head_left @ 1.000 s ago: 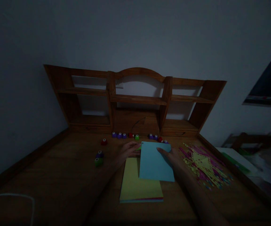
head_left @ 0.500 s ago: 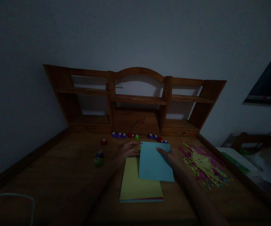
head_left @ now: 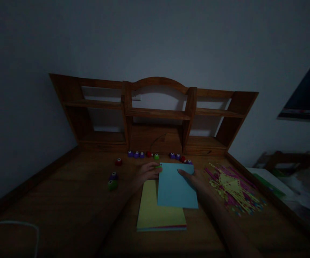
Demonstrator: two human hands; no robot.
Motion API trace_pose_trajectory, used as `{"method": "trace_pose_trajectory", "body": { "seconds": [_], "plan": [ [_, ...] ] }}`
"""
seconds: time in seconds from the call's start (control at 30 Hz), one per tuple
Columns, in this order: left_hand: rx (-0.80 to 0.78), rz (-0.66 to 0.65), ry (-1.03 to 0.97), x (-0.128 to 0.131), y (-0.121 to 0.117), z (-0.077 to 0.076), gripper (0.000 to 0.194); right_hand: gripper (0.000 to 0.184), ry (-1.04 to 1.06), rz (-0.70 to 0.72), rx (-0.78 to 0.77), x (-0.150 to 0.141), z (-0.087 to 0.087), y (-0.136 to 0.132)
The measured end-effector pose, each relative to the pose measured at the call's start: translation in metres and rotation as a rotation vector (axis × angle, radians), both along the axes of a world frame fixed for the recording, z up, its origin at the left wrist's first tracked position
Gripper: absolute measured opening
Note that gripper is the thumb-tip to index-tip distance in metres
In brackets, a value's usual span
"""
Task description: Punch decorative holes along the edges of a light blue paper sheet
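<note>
My right hand (head_left: 194,179) grips the right edge of a light blue sheet of paper (head_left: 177,188), thumb on top and the other fingers beneath. At the sheet's upper left corner, my left hand (head_left: 147,172) is closed on what looks like a small green craft punch (head_left: 158,167), mostly hidden by the fingers. A small dark spot shows at that corner. The blue sheet overlaps a stack of paper (head_left: 157,215), yellow on top, lying on the wooden desk.
Several purple, red and green craft punches (head_left: 136,154) line the back, with a red one (head_left: 118,162) and a green one (head_left: 112,184) at left. Perforated yellow and pink paper strips (head_left: 233,186) lie right. A wooden shelf (head_left: 157,114) stands behind; a white cable (head_left: 15,222) lies front left.
The blue sheet and both hands have shifted slightly left and down. The left hand's fingers are now closer over the sheet's corner and the green thing.
</note>
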State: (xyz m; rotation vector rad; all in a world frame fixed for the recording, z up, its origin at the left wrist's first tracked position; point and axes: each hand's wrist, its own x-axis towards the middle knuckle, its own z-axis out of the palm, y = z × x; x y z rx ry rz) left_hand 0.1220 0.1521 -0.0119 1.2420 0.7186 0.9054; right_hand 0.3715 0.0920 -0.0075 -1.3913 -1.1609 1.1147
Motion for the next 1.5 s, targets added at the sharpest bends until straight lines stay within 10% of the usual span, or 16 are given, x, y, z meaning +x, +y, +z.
{"method": "trace_pose_trajectory", "body": {
  "seconds": [1.5],
  "plan": [
    [0.083, -0.003, 0.043, -0.002, -0.007, 0.011, 0.041, 0.04, -0.14, 0.079, 0.034, -0.002, 0.007, -0.006]
  ]
}}
